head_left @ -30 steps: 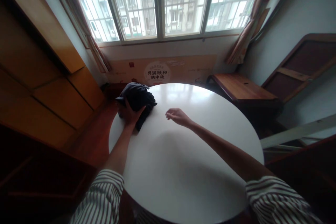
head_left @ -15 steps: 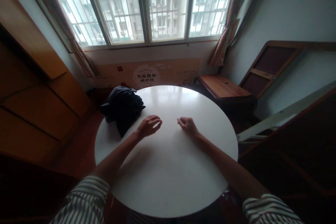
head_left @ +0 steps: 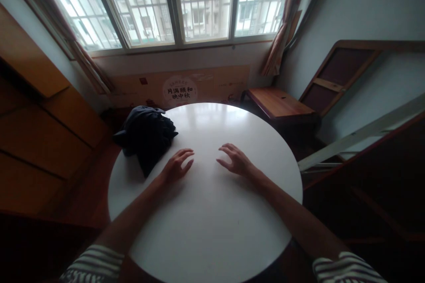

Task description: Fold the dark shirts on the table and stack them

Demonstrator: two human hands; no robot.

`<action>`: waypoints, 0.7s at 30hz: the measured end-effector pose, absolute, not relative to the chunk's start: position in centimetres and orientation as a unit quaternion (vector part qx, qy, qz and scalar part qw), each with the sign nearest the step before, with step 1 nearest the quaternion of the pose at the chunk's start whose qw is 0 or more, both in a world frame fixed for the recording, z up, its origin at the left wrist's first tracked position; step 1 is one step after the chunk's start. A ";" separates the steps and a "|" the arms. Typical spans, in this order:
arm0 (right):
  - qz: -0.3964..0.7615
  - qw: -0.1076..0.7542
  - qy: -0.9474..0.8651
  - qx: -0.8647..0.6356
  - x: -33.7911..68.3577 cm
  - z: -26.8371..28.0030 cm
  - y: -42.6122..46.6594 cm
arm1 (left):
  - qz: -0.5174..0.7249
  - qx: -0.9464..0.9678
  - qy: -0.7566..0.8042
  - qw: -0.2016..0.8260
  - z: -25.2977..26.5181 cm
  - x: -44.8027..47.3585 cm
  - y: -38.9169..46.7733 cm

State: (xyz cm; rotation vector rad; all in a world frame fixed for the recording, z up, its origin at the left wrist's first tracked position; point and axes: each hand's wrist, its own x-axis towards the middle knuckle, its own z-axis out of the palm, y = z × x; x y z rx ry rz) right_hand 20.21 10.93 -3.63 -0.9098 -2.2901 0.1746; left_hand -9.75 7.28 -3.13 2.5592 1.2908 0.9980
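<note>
Over the middle of a round white table [head_left: 212, 234], my left hand [head_left: 177, 166] is open, its thumb and fingers apart and nothing between them. Facing it across a gap is my right hand [head_left: 234, 159], also open, with spread, slightly bent fingers and no object in them. A crumpled bundle of dark cloth [head_left: 148, 135], perhaps a garment, lies at the table's far left edge, close to my left hand but apart from it. Whether either hand touches the tabletop I cannot tell.
A wooden bench [head_left: 280, 102] stands beyond the table at the far right. Wooden cabinets [head_left: 40, 141] line the left side. Behind the table, a printed cardboard panel [head_left: 212, 82] leans below the barred window [head_left: 199, 4]. A pale slanted rail [head_left: 358, 139] runs along the right.
Both hands have opened from more closed, curled fingers, and the gap between them is somewhat wider. The camera view has shifted slightly; the dark cloth stays on the table.
</note>
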 end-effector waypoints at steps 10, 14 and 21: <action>0.100 0.185 -0.911 -0.356 19.6 -4.0 11.0 | 0.187 0.877 0.438 0.062 -2.6 -9.2 6.8; 0.093 0.136 -0.910 -0.382 19.8 -4.0 10.9 | 0.139 0.855 0.494 0.075 -3.3 -9.3 7.1; 0.056 0.056 -0.917 -0.392 19.6 -4.4 10.7 | 0.061 0.857 0.505 0.088 -3.8 -9.1 7.2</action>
